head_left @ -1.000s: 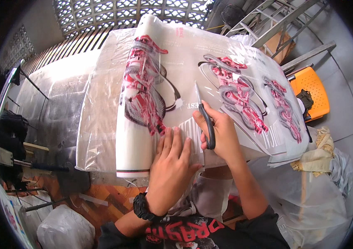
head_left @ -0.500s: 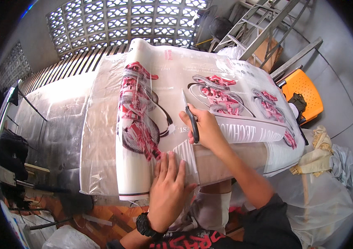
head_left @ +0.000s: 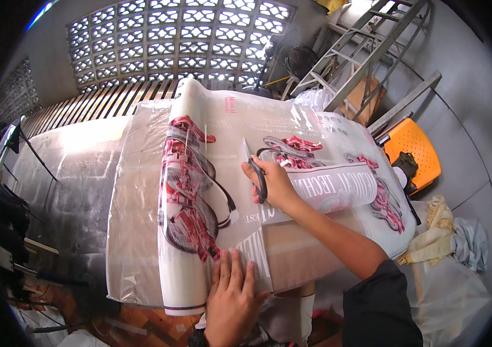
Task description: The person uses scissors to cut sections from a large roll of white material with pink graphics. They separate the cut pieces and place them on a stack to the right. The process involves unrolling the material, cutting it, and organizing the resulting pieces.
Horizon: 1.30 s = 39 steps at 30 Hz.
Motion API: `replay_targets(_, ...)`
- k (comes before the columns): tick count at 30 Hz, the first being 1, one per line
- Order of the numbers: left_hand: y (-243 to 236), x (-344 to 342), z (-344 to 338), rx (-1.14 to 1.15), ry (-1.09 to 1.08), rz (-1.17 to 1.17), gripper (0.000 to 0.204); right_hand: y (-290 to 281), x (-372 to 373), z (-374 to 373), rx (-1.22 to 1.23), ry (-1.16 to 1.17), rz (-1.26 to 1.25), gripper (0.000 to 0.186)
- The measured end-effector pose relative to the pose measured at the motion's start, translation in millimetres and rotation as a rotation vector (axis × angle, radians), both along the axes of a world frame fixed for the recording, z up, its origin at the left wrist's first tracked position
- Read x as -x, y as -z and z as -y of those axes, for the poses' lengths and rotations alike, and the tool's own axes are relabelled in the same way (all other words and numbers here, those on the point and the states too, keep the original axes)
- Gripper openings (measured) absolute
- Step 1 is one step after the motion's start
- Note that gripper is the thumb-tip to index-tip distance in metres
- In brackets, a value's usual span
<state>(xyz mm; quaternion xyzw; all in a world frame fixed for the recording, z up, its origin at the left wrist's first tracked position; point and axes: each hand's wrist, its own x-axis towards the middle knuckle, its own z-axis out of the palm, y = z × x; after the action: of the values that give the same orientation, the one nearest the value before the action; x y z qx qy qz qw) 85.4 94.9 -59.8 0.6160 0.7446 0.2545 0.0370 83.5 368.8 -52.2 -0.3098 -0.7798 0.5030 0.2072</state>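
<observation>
Covering most of what lay before me was the work table (head_left: 72,173), draped in clear plastic sheeting (head_left: 136,231) that hung over its near edge. Across it lay the big printed banner (head_left: 315,139), white with red and black graphics, its left part curling up into a loose roll (head_left: 185,191) that ran from the far side of the table to the near edge. Beyond the table stood a patterned block wall (head_left: 182,40), and to the far right a metal ladder (head_left: 367,52) leaned, with an orange plastic chair (head_left: 411,150) below it and a heap of pale cloth (head_left: 448,231) on the floor near my right side. My right arm, in a dark sleeve (head_left: 379,306), reached out over the banner. My right hand (head_left: 275,185) was closed around the black handles of a pair of scissors (head_left: 254,168), whose blades pointed away from me into the sheet, along a cut line running back toward the near edge. My left hand (head_left: 231,301) lay flat and open, fingers spread, pressing down on the banner at the near edge of the table, just beside the foot of the roll. The two hands were well apart, the left close to my body and the right farther out along the cut.
</observation>
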Motion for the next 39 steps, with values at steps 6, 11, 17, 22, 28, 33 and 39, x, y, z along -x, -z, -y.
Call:
replay_targets(6,8.0,1.2,1.2,-0.043,0.013,0.02,0.072,-7.9,16.7,-9.6,0.008,0.038,0.075,0.068)
replay_targets(11,10.8,0.4,1.4,-0.039,0.018,-0.014,0.073,-5.4,30.6,-33.1,-0.053,0.001,0.062,0.069)
replay_targets(17,8.0,-0.9,-0.8,-0.013,0.011,0.004,0.073,-1.4,51.0,-53.1,-0.094,0.047,0.03,0.068)
replay_targets(22,12.0,-2.5,1.2,0.002,-0.005,-0.019,0.072,1.9,66.1,-65.5,-0.081,0.048,0.021,0.069)
replay_targets(28,10.4,-0.1,-0.4,0.012,-0.003,-0.064,0.068,0.5,85.6,-88.1,-0.12,0.062,0.025,0.065)
replay_targets(33,6.0,1.4,-0.9,-0.003,0.003,-0.031,0.064,3.8,101.1,-110.6,-0.177,0.076,0.019,0.055)
replay_targets(39,9.9,0.0,1.3,0.022,0.003,-0.051,0.07,7.7,131.2,-146.4,-0.215,0.083,0.033,0.054)
